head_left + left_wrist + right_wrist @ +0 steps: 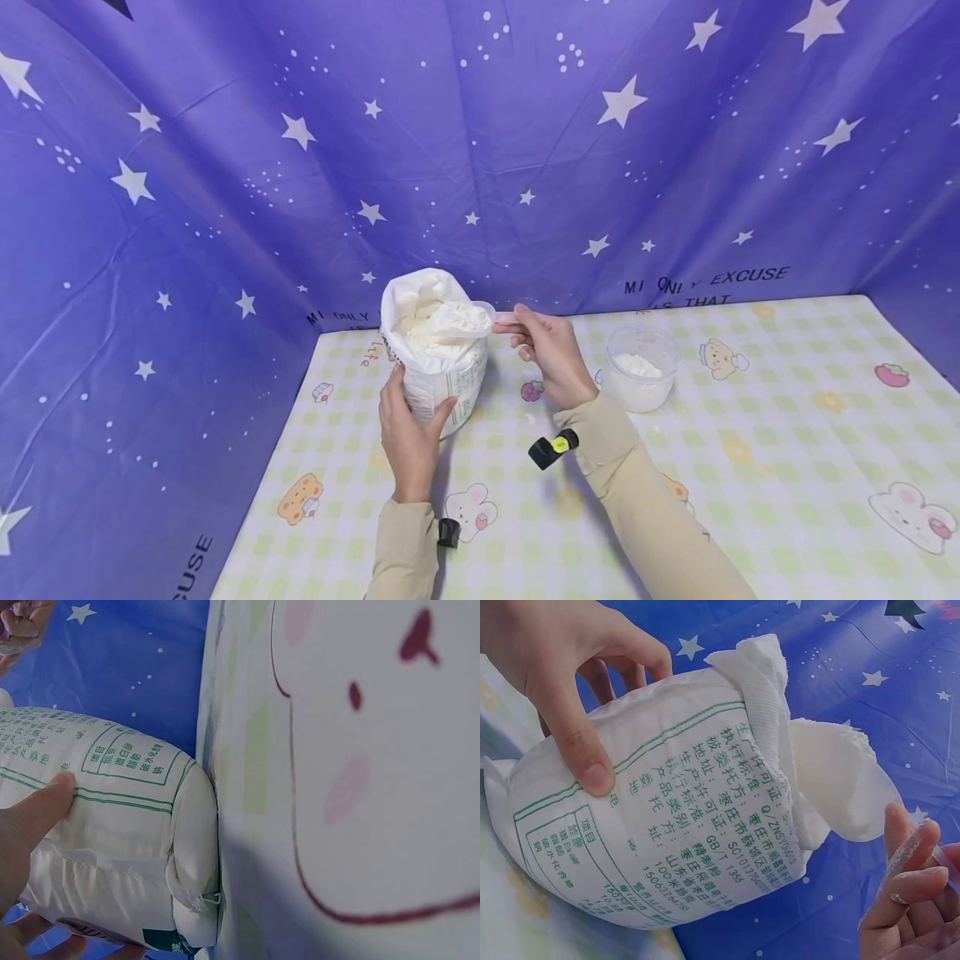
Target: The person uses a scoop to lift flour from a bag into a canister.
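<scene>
A white flour bag (450, 383) with green print stands open-topped on the table, pale flour (423, 333) showing inside. My left hand (411, 433) grips its near side, thumb on the printed face and fingers round the other side, as the left wrist view also shows. In my right hand (551, 350) I hold the handle of a white scoop (461, 319), heaped with flour, over the bag's mouth. Flour dusts the fingers (915, 885) in the right wrist view. Right of that hand sits a clear round plastic tub (641, 392) with some flour in it.
A checked tablecloth (795, 467) with cartoon animals covers the table. Behind and to the left hangs a blue-purple curtain (465, 150) with stars, close behind the bag. Black wrist cameras (553, 448) are strapped at both sleeves.
</scene>
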A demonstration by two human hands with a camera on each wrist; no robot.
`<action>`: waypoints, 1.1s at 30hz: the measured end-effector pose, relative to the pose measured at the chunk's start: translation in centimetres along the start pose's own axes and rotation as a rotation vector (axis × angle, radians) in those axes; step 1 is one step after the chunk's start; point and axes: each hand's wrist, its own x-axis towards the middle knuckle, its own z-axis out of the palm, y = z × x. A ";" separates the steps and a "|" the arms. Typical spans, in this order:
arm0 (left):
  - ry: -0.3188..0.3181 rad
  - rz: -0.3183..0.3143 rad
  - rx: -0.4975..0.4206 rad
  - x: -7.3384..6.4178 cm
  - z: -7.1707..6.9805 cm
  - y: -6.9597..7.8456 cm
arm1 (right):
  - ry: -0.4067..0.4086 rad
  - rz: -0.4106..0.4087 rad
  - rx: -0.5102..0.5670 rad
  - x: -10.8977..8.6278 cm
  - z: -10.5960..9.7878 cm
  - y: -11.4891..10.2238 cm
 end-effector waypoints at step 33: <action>-0.009 -0.018 -0.008 -0.2 -0.1 0.1 | 0.053 0.026 0.067 -2.6 -3.9 0.1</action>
